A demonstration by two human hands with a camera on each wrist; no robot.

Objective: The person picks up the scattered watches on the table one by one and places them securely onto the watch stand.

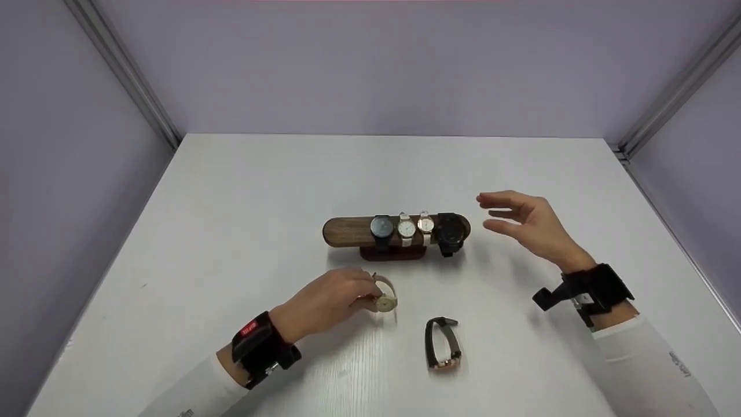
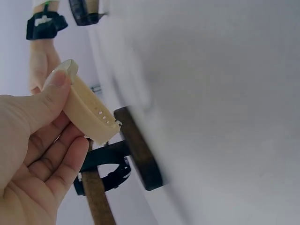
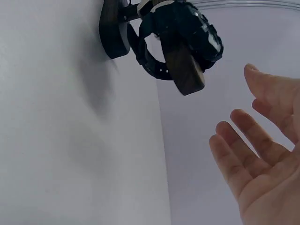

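White table (image 1: pixel 231 202): wooden stand (image 1: pixel 347 230) carries four watches (image 1: pixel 415 228).

No words or numbers can be read here. The black band (image 1: pixel 263 347) on the left wrist shows a small red lit patch with marks too blurred to make out. The white sleeve (image 1: pixel 654 365) on the right arm carries a small dark print near its edge, too tiny to read. The watch faces on the wooden stand (image 1: pixel 347 231) are too small for any brand.
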